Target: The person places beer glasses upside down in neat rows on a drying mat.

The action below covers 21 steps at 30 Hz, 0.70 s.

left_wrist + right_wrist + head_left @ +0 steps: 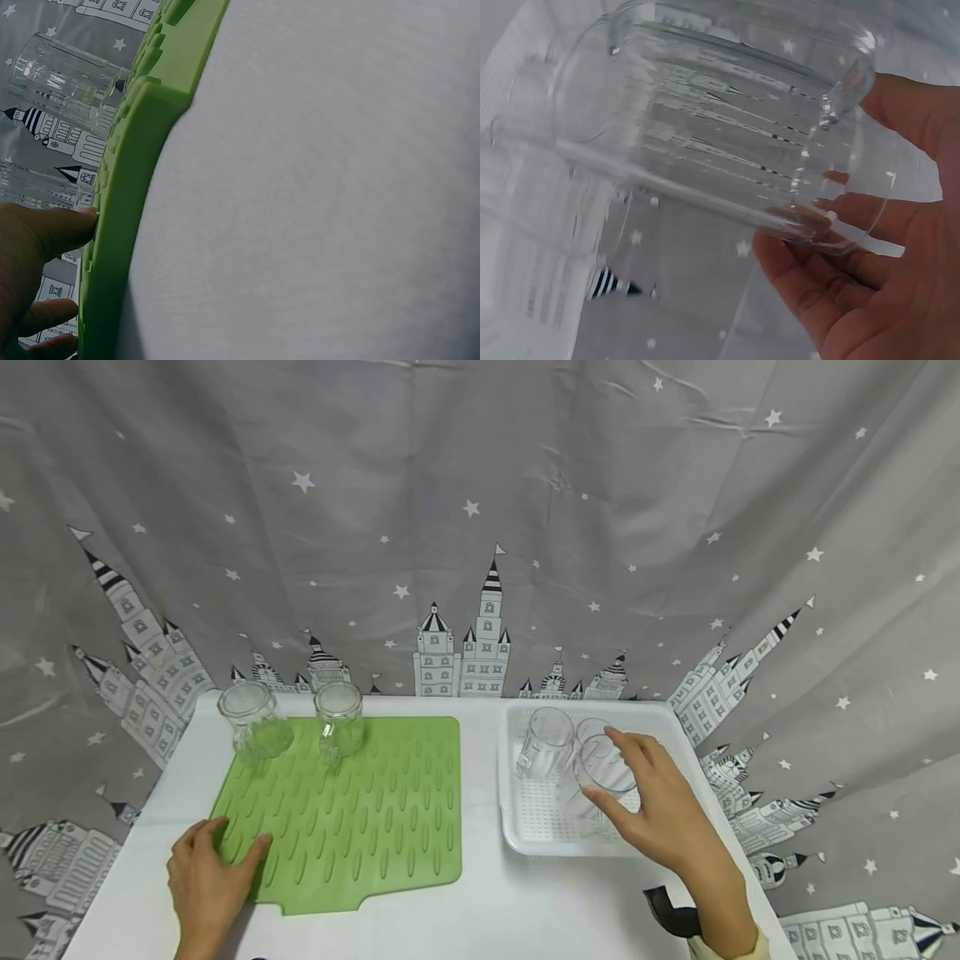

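The person's right hand [656, 802] is curved round the upper part of a clear glass mug [604, 770] at the right of the table [480, 910], thumb on the near side and fingers on the far side. Seen from the right wrist, the fingertips meet the glass close to its rim, so I take it as a grip, though how firm I can't say. That mug is over a white basket [551, 848] with a perforated floor; whether its base rests on that floor is hard for me to make out through all the clear glass. Just behind it there's another glass [589, 727], mostly hidden, and to its left a handled mug [546, 745] stands in the basket with its rim up.

Across the table, the left hand [208, 877] is relaxed, its fingers loosely spread at the near left corner of a green ridged mat [367, 827]. The thumb lies against the mat's edge, and the hand isn't wrapped round any glass. Two more clear glasses stand at the back of the mat: one at the far left corner [253, 720], the other [340, 727] a little to its right, apart from it.

A black strap [670, 913] shows by the right wrist, above a pale cuff [741, 948]. Behind the table hangs a grey curtain [480, 460] printed with white stars and castle towers.
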Motion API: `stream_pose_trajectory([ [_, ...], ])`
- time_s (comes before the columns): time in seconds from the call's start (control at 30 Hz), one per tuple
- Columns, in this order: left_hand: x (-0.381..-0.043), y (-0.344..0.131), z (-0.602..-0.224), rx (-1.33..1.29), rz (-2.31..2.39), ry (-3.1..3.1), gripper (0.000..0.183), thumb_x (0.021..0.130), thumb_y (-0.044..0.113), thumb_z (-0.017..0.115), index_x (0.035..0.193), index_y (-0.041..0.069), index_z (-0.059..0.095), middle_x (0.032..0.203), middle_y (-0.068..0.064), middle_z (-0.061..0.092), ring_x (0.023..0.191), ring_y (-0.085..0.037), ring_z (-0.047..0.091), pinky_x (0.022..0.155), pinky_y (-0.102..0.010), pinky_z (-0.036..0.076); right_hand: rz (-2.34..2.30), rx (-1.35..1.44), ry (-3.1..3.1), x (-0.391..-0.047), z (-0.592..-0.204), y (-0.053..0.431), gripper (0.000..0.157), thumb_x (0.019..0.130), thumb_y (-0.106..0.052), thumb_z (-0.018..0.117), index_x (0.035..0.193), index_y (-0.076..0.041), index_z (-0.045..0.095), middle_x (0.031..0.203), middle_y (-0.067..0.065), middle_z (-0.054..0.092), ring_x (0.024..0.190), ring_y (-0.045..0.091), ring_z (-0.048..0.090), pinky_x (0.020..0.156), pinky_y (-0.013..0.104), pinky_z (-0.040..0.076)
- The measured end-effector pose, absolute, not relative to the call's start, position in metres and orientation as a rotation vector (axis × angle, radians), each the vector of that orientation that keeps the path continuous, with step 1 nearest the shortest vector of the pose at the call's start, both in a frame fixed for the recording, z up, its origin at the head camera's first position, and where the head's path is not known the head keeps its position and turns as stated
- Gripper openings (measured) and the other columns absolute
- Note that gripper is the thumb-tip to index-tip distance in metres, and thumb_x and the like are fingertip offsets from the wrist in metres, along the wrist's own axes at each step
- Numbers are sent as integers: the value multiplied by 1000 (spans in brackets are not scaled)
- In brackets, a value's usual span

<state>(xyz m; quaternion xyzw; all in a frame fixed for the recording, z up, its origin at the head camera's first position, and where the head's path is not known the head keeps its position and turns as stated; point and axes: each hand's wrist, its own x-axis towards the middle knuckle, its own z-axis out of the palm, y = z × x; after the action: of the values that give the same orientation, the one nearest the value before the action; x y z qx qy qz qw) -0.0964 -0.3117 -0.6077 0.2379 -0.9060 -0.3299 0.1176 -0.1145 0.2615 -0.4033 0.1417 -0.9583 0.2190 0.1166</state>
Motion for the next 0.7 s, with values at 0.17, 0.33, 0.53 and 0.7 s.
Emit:
stream_pose_trajectory([
  [0.17, -97, -310, -609, 683, -955, -2644, 78, 93, 29, 82, 150, -11, 48, 159, -41, 35, 143, -66, 33, 114, -77, 30, 626, 525, -2760, -118, -403, 241, 81, 95, -47, 81, 162, -17, 46, 148, 13, 58, 131, 34, 63, 110, 58, 57],
  [0.33, -99, -311, -608, 678, -950, -2631, 77, 93, 28, 82, 150, -10, 48, 158, -41, 35, 143, -66, 33, 115, -77, 29, 632, 580, -2763, -123, -404, 221, 82, 95, -52, 79, 162, -19, 46, 149, 11, 58, 132, 32, 64, 110, 56, 58],
  [0.53, -100, -311, -606, 678, -947, -2639, 77, 93, 29, 82, 150, -10, 48, 158, -41, 35, 143, -65, 33, 116, -77, 29, 620, 643, -2764, -128, -407, 199, 82, 95, -56, 77, 162, -19, 47, 148, 10, 59, 133, 28, 63, 111, 52, 59],
  [0.7, -98, -310, -605, 704, -949, -2667, 77, 94, 31, 81, 150, -11, 47, 159, -41, 35, 144, -65, 32, 116, -78, 28, 612, 717, -2745, -130, -408, 183, 80, 96, -57, 76, 160, -19, 49, 146, 4, 60, 134, 22, 62, 112, 46, 59],
])
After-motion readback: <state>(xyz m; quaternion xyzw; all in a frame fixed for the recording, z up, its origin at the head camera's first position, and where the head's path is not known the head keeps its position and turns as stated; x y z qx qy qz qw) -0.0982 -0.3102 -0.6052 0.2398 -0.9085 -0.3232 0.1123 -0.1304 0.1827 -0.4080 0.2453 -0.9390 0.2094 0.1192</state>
